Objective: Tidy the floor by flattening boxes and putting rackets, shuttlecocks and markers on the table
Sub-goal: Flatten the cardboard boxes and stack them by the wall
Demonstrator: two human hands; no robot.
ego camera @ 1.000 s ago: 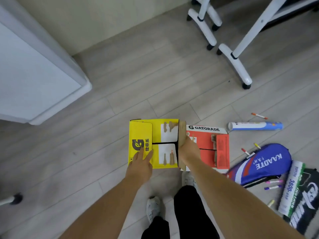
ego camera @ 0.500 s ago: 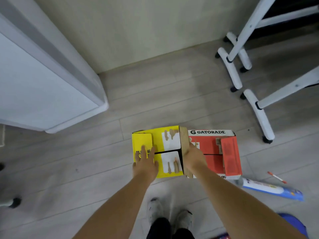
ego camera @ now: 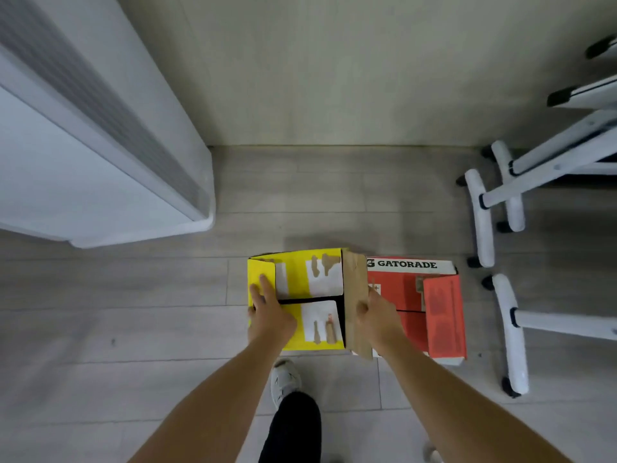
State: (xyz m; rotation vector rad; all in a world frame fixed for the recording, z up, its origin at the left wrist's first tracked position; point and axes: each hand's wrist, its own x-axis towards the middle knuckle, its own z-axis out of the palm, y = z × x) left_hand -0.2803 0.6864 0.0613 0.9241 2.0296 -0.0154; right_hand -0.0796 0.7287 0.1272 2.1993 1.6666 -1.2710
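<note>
I hold a yellow cardboard box (ego camera: 314, 289) in front of me, above the floor. My left hand (ego camera: 268, 315) grips its left side, fingers spread over a yellow flap. My right hand (ego camera: 379, 317) grips the box's right side, where a brown flap (ego camera: 355, 295) stands up. To the right lies a red Gatorade box (ego camera: 434, 305) with its flaps folded in. No rackets, shuttlecock tubes or markers are in view.
A white cabinet (ego camera: 83, 162) stands at the left, against the beige wall (ego camera: 334, 68). White wheeled stand legs (ego camera: 510, 332) spread over the floor at the right. My shoe (ego camera: 283, 379) and dark trouser leg show below the box on the grey plank floor.
The view has swung up and toward the wall, so the racket bag, tubes and markers have dropped out of sight. Both hands keep their hold on the yellow box.
</note>
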